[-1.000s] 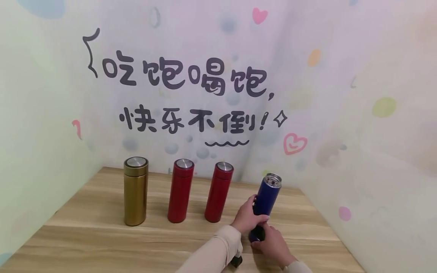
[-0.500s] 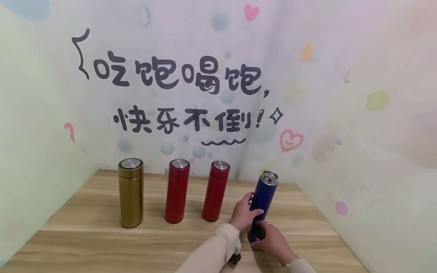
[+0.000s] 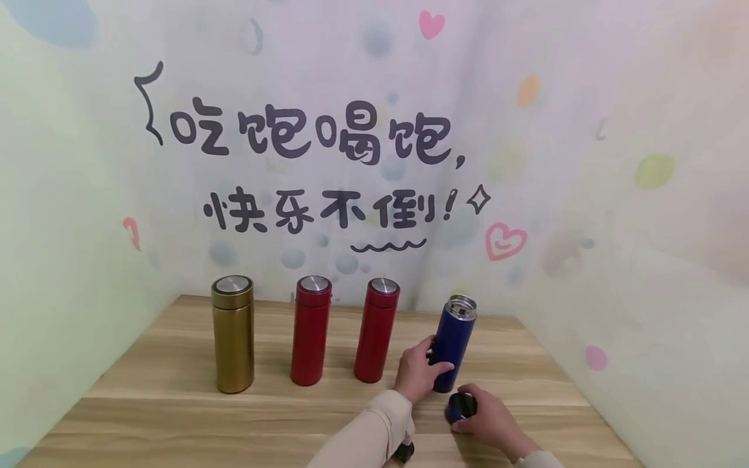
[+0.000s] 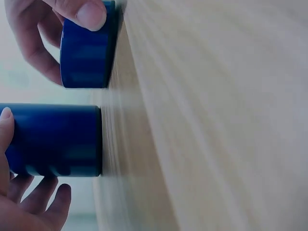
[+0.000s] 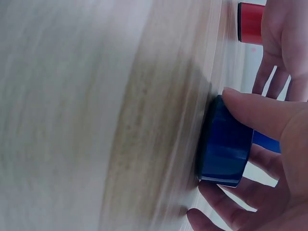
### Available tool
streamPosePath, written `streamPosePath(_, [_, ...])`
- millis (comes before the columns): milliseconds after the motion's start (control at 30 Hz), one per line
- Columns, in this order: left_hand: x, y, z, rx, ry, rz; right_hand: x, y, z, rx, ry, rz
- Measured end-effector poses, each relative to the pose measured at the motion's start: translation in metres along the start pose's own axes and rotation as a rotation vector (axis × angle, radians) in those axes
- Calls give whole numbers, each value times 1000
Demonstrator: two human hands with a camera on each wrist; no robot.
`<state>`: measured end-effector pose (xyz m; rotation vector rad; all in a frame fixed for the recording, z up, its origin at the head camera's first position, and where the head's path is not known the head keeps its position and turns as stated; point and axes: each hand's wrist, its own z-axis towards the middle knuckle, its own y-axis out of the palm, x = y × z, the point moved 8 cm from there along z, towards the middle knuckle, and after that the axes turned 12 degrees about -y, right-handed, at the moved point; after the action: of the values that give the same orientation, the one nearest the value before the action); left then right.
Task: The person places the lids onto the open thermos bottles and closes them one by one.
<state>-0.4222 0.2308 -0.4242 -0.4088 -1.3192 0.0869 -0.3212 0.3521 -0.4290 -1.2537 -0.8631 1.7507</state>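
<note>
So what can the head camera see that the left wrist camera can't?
Only the head view shows the gold bottle, two red bottles and the wall writing. Only the left wrist view shows up close the blue bottle's base standing on the table. Both show the left hand holding the blue bottle and the right hand holding the blue cap.

L hand [image 3: 417,372] fingers curled upright; R hand [image 3: 490,422] fingers curled, low.

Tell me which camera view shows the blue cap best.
The right wrist view: the blue cap fills the middle of the frame, on the table, gripped by the right hand. The left wrist view shows it at the top edge, partly cropped. In the head view it is small and mostly hidden by fingers.
</note>
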Motion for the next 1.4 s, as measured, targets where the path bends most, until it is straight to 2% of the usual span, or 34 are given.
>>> streamPosePath(233, [-1,-10,-6,-50,-21,-11,7,1,-1,-24,73,33])
streamPosePath(400, [0,-21,-8,-65,-25,25,7,0,1,-21,76,40])
streamPosePath(533, [1,-26,-9,-87,-27,40,11,-1,2,-22,88,42])
streamPosePath(800, [-1,-35,-14,-88,-31,61,18,-2,2,-11,107,84])
streamPosePath(1000, [3,-33,-13,-107,-30,63,13,-10,5,73,91,117])
streamPosePath(1133, [3,-30,-11,-111,-31,44,15,-10,5,126,128,154])
streamPosePath(1233, [3,-29,-11,-93,-30,65,15,-14,7,171,147,185])
streamPosePath(1400, [7,-31,-11,-77,-15,92,5,-31,9,315,101,254])
